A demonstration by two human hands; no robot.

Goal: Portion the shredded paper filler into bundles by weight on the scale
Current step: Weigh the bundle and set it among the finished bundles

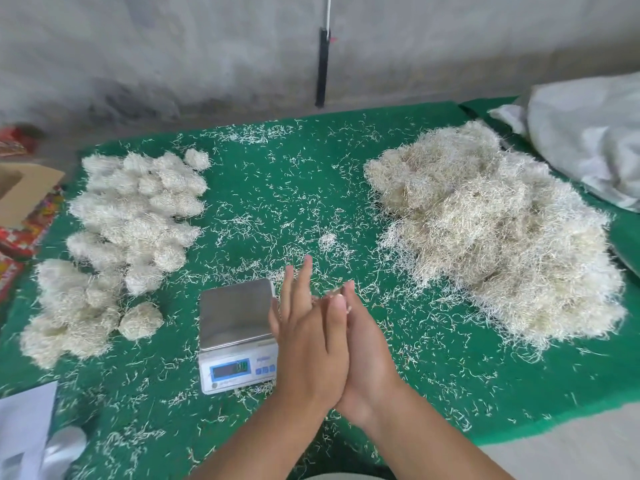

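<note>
The left hand (308, 344) and right hand (367, 355) were pressed palm to palm, fingers (298, 289) straight, just right of the scale (237, 336), whose steel pan held nothing. Rolled bundles (131, 216) lay at the left of the green counter (277, 188), the loose shredded paper heap (495, 230) at the right, with stray shreds scattered between.

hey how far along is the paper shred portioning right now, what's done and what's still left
Done: many rounded bundles lie grouped left of the scale. In hand: nothing is being weighed; the scale's pan is bare, and the left hand and right hand are pressed palm to palm beside it, holding no clump that shows. Left: a big loose pile of filler on the right, larger than the finished group, plus stray shreds across the green mat.
</note>
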